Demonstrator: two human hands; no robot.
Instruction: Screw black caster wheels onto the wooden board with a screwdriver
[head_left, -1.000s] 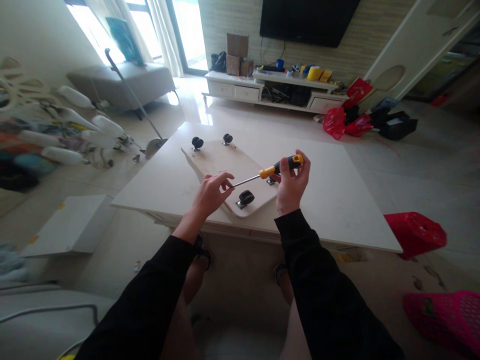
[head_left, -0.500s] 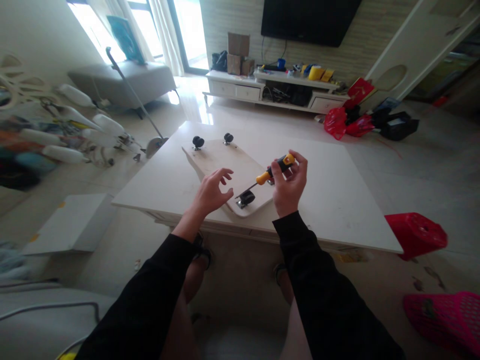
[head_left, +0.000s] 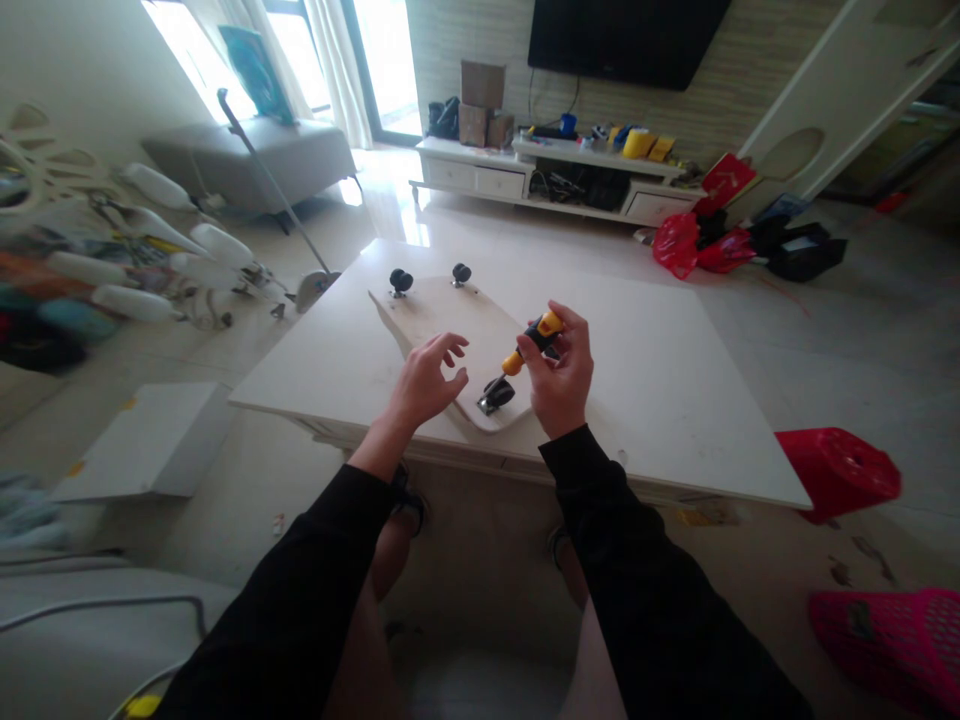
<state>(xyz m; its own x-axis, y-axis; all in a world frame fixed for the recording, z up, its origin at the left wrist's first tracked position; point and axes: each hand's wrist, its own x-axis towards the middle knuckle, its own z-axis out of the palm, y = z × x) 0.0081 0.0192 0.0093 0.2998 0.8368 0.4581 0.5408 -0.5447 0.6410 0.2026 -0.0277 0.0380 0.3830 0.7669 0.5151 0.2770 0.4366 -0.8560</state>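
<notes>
A pale wooden board (head_left: pixel 469 325) lies on the white table with black caster wheels on its upper side. Two casters, a left one (head_left: pixel 400 282) and a right one (head_left: pixel 461 274), stand at its far end. My right hand (head_left: pixel 564 375) grips a yellow and black screwdriver (head_left: pixel 534 342), tilted down so its shaft meets the metal plate of the near caster (head_left: pixel 496 393). Whether the tip sits in a screw is too small to tell. My left hand (head_left: pixel 429 382) hovers beside the near caster, fingers curved and apart, holding nothing. Another caster is mostly hidden behind my right hand.
The white table (head_left: pixel 645 400) has its front edge close to my knees. On the floor at the right stand a red stool (head_left: pixel 836 470) and a pink basket (head_left: pixel 892 640). A white box (head_left: pixel 146 440) lies to the left. A TV cabinet (head_left: pixel 472 178) is beyond.
My right hand has moved left and slightly down with the screwdriver, which is now steeper and lower over the near caster's plate. My left hand has hardly moved.
</notes>
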